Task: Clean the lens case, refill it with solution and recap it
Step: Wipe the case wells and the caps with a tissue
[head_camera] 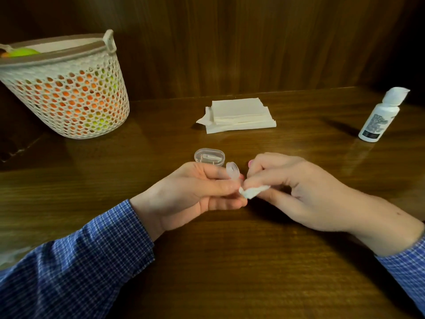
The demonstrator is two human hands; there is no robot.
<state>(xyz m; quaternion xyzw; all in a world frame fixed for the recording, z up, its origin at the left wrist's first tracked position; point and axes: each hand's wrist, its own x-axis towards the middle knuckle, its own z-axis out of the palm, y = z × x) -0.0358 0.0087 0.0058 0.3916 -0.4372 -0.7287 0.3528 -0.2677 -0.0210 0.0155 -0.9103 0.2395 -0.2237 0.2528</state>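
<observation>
Resting low over a glossy wooden table (230, 261), two hands in blue checked sleeves (76, 261) are seen from the head camera. A small clear plastic case part (232, 172) is pinched upright in the left hand (195, 194), fingers curled. A crumpled white tissue scrap (253, 191) is gripped by the right hand (299, 192), touching the left fingertips. One oval clear lid (209, 157) lies just behind. One stack of napkins (239, 116), one white bottle (379, 116) at right and one perforated basket (69, 88) at left are set farther back.
</observation>
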